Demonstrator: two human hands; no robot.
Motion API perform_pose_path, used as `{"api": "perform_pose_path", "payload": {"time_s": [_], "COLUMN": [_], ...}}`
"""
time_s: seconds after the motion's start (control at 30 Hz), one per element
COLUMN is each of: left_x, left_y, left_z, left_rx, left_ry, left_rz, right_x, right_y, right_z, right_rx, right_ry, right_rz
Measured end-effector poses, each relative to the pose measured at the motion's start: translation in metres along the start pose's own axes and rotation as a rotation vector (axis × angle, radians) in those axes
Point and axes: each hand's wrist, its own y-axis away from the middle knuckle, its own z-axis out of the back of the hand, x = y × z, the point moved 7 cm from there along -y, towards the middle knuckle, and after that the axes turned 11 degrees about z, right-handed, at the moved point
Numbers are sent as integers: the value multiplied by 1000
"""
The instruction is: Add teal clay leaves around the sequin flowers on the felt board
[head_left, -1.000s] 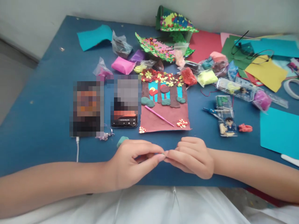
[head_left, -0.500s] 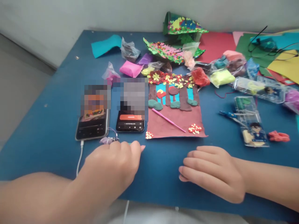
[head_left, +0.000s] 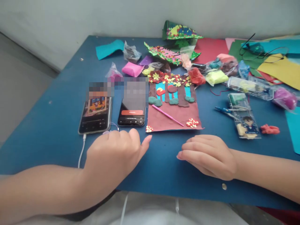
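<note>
My left hand rests at the table's front in a loose fist, knuckles up, thumb stuck out to the right. Its curled fingers are hidden, so anything inside is out of sight. To the right, my right hand lies with fingers bent and pressed together; nothing shows at its fingertips. Between and beyond the hands is a clay picture of brown trees, with red and yellow leaves on top. A pink stick tool lies across it. Two phones, a charging phone and a black phone, lie left of the picture.
Bags of clay, such as a pink bag and a yellow bag, line the back. A blue compass rests near a clear case. Coloured sheets and eyeglasses lie back right. A white cable runs behind my left arm.
My left thumb has stretched out to the right, away from the fist. My right hand has turned slightly, fingers still bent. The view has shifted, showing more of the table's front edge.
</note>
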Motion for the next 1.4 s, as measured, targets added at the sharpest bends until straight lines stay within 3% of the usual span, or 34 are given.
{"api": "perform_pose_path", "payload": {"time_s": [0.07, 0.13, 0.17, 0.27, 0.33, 0.4, 0.43, 0.6, 0.73, 0.83, 1.0, 1.17, 1.4], "left_x": [-6, -13, -17, -34, -48, -58, -60, -60, -58, -57, -56, -54, -52], "left_y": [2, 9, 13, 21, 25, 25, 23, 12, 11, 11, 15, 18, 16], "left_z": [7, 14, 14, 1, -12, -23, -26, -36, -39, -41, -46, -48, -48], "left_rx": [-71, -91, -27, 381, 685, 870, 898, 1061, 1182, 1197, 1176, 1129, 1118], "left_ry": [212, 628, 878, 1541, 1832, 2001, 2055, 2173, 2192, 2154, 2103, 2071, 2108], "left_rz": [-53, -150, -188, -135, 32, 232, 311, 468, 465, 448, 584, 615, 593], "right_x": [1, 0, 0, -4, -6, -6, -6, -6, -4, -2, 8, 5, 3], "right_y": [1, 3, 3, 3, 1, 0, 0, -2, -4, -1, 1, -3, -3], "right_z": [0, -1, -1, 5, 8, 9, 10, 14, 13, 6, 6, 2, 8], "right_rx": [1, 24, 27, -44, -82, -80, -76, -99, -33, 51, -87, 25, 11], "right_ry": [2, -7, -13, -34, -50, -43, -27, 56, 93, 127, 250, 153, 137], "right_rz": [-3, -18, -28, -69, -83, -88, -94, -117, -82, -58, 18, 8, -19]}}
